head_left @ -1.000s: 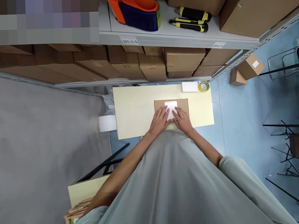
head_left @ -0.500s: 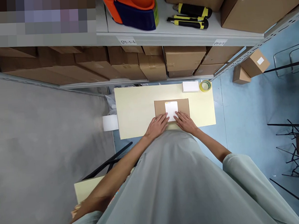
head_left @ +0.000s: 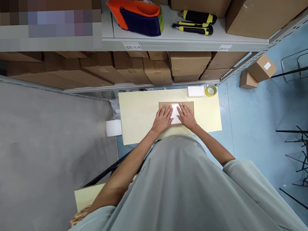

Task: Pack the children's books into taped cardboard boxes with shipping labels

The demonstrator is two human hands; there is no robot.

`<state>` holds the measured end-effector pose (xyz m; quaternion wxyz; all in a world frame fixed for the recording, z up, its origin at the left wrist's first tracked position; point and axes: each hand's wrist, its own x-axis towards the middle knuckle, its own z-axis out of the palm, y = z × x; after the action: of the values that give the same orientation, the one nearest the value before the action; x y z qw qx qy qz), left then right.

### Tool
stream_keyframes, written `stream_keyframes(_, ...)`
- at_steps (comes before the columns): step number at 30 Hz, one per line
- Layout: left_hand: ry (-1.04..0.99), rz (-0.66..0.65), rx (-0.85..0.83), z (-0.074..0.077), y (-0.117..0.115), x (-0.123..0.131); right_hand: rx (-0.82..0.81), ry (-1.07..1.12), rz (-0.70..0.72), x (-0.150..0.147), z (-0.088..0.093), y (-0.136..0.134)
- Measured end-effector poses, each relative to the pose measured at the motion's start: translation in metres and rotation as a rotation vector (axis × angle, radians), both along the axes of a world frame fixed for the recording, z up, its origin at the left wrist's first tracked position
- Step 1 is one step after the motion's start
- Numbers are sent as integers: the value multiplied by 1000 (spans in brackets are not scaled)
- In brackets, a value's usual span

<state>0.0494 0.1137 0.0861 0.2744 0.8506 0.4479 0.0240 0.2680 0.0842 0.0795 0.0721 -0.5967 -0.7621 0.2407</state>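
A brown cardboard box (head_left: 164,104) lies on the pale yellow table (head_left: 139,117) in front of me, with a white label (head_left: 175,116) on its top. My left hand (head_left: 163,119) rests flat on the left part of the box, fingertips at the label's left edge. On the other side my right hand (head_left: 186,115) lies with fingers spread, its fingertips at the label's right edge. Neither hand grasps anything. The hands cover much of the box's top.
At the table's back right are a white box (head_left: 196,91) and a roll of tape (head_left: 211,90). A white roll (head_left: 113,128) sits off the left edge. Above, a shelf (head_left: 151,44) holds cardboard boxes, box cutters (head_left: 195,28) and an orange-and-blue tape dispenser (head_left: 140,21).
Both hands have slid forward, away from my body, along the label's sides. Their fingers are now laid flatter over the box, which stays in place.
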Motion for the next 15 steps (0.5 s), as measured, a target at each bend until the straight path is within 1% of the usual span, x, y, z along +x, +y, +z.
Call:
stream_keyframes(5,-5,-97,-1,2,-8,-21,4,-16,21,5,1,-12)
stream_keyframes(11,2,-195,-11,2,-39,-42,-8,-3,127,22,12,-51)
stream_keyframes(13,-1,-200,-17,2,-48,-45,-10,6,145,26,15,-63)
stream_keyframes(15,1,-185,-22,4,-52,-45,-9,11,150,28,16,-69)
